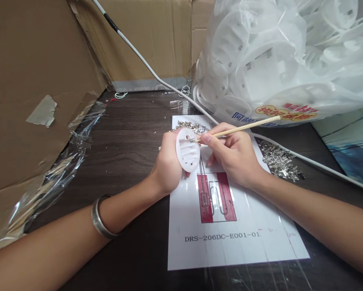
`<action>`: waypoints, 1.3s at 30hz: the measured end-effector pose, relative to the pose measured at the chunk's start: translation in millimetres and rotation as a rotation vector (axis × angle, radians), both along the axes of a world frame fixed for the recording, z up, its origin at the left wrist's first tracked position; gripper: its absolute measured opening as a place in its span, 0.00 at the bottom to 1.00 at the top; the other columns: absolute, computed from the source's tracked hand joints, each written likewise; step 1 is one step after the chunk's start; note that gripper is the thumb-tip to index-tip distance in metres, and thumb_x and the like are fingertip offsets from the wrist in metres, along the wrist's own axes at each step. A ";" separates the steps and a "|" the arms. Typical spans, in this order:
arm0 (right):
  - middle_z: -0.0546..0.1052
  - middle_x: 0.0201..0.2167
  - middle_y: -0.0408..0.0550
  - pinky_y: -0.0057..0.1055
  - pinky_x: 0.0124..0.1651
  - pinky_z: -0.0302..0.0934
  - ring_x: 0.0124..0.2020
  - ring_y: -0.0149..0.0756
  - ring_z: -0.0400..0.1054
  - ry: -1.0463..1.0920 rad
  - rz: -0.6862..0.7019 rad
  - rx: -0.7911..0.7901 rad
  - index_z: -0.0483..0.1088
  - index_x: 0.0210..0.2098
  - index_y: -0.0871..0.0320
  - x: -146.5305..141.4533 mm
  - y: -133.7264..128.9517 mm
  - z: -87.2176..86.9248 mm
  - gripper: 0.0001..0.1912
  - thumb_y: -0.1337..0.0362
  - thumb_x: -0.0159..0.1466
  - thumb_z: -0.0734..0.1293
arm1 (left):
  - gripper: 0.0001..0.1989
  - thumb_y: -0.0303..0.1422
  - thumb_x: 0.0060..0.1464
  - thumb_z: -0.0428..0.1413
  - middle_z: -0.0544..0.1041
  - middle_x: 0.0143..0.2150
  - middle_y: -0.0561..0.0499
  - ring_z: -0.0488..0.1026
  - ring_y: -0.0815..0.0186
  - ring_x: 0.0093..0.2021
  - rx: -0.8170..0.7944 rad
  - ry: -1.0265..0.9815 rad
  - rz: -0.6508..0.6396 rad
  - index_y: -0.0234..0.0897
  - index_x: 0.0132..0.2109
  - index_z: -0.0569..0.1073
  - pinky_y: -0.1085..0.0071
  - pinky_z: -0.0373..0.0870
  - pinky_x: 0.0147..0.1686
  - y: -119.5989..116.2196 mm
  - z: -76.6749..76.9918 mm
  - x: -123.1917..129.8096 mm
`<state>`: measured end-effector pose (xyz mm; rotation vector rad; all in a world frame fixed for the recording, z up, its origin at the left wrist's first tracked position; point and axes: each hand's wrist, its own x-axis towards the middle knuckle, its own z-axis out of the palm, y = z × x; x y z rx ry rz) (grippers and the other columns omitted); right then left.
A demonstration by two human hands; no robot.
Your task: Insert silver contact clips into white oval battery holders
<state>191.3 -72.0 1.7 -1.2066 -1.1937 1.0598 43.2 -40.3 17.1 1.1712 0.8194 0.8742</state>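
Note:
A white oval plastic part with slots and ribs sits tilted in my left hand, whose fingers are closed round its edge and mostly hidden behind it. My right hand pinches a thin wooden stick like a pen. The stick's lower tip meets a small metal piece near the upper slots of the part; whether that piece is seated cannot be made out. Below both hands lies a printed sheet under clear film, with a red and white diagram.
Small metal pieces lie in one pile behind my left hand and another pile right of the sheet. A large clear bag of white plastic parts fills the back right. A white cable crosses the table. Cardboard walls stand behind and left.

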 end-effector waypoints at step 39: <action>0.74 0.25 0.41 0.23 0.17 0.64 0.18 0.24 0.67 -0.045 -0.116 0.149 0.76 0.31 0.59 -5.6 -5.9 1.0 0.17 0.51 0.65 0.76 | 0.18 0.45 0.55 0.46 0.68 0.19 0.50 0.67 0.66 0.19 0.002 0.019 -0.017 0.36 0.38 0.72 0.70 0.63 0.21 0.6 -2.6 -2.6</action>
